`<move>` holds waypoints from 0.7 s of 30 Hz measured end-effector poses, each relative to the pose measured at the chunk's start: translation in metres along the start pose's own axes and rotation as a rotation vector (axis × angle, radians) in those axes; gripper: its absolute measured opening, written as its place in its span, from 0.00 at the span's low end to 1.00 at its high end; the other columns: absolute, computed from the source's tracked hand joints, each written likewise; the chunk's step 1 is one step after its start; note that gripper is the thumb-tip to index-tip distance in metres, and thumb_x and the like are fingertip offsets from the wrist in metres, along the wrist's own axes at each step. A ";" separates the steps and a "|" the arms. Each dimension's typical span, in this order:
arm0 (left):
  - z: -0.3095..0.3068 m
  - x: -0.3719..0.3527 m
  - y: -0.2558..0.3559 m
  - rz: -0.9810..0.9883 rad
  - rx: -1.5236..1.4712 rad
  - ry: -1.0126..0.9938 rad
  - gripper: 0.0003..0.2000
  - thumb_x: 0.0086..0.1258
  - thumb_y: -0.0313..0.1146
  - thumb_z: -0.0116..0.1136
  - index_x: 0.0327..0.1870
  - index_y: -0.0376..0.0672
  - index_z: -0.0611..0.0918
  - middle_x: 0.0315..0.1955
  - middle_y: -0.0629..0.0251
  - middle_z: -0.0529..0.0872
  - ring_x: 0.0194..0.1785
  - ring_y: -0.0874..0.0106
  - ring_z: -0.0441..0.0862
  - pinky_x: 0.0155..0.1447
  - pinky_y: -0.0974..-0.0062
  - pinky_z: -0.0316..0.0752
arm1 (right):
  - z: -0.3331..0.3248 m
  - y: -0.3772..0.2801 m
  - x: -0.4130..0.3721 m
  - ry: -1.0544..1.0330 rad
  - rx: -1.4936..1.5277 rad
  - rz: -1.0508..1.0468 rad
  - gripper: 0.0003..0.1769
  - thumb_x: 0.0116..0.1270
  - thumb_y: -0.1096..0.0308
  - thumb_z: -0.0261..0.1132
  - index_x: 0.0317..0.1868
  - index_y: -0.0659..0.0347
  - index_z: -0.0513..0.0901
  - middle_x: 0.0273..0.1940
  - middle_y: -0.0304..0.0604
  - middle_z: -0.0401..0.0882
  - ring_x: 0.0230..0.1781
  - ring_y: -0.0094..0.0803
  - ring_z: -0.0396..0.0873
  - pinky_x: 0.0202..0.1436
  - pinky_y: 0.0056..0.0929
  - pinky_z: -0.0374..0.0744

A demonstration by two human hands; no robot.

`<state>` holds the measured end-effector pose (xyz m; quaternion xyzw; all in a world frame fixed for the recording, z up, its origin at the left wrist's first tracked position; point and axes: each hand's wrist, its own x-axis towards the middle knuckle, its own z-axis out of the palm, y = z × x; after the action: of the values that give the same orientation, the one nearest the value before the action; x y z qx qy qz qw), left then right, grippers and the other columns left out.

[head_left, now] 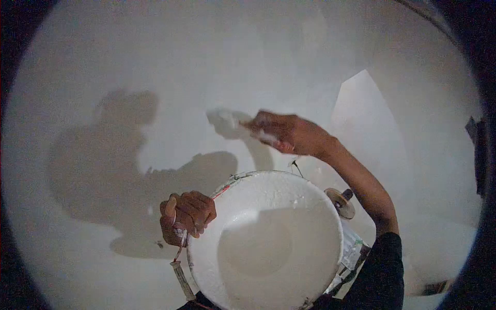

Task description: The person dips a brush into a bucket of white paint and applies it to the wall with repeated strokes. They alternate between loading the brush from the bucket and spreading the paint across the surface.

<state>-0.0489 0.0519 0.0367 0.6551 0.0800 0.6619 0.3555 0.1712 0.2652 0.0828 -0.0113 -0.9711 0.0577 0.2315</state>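
A white bucket (pixel 335 235) with a pale, smeared inside wall fills the lower middle of the head view, whitish material in its bottom. At its left rim my left hand (pixel 188 217) is closed round the rim and wire bail, whose grey grip (pixel 181 279) hangs below. Beyond the bucket my right hand (pixel 287 132) is closed round the handle of a paintbrush (pixel 225 120), its white-coated head pointing left, close over the pale wall (pixel 206 57). Motion slightly blurs this hand and the brush.
Right of the bucket is a round brownish disc (pixel 341 204) with a dark knob. A thin dark wire (pixel 296 166) stands out near the bucket's far rim. Crumpled, shiny sheeting (pixel 351 250) lies beside my right sleeve. A dark object (pixel 479 155) sits at the far right.
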 end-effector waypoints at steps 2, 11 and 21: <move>0.000 0.004 0.001 0.007 -0.019 -0.001 0.30 0.77 0.45 0.36 0.10 0.43 0.72 0.05 0.63 0.72 0.07 0.73 0.62 0.14 0.74 0.60 | -0.014 -0.003 0.022 0.196 0.074 -0.042 0.25 0.62 0.60 0.60 0.60 0.56 0.76 0.62 0.48 0.72 0.56 0.43 0.79 0.53 0.41 0.83; 0.024 0.004 -0.004 0.078 -0.100 0.211 0.28 0.75 0.41 0.41 0.07 0.43 0.67 0.02 0.65 0.67 0.05 0.75 0.54 0.12 0.75 0.55 | 0.014 -0.026 0.030 -0.100 -0.235 -0.102 0.30 0.62 0.67 0.60 0.66 0.53 0.69 0.61 0.41 0.73 0.47 0.36 0.83 0.50 0.32 0.84; 0.035 0.008 0.000 0.170 -0.179 0.232 0.25 0.74 0.34 0.40 0.08 0.42 0.65 0.03 0.65 0.64 0.06 0.75 0.52 0.12 0.75 0.53 | 0.010 -0.022 0.067 0.201 -0.226 -0.143 0.32 0.59 0.67 0.62 0.66 0.54 0.69 0.64 0.43 0.68 0.54 0.38 0.79 0.51 0.35 0.84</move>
<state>-0.0154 0.0435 0.0478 0.5445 0.0056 0.7653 0.3433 0.1072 0.2451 0.1064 0.0261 -0.9416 -0.0701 0.3282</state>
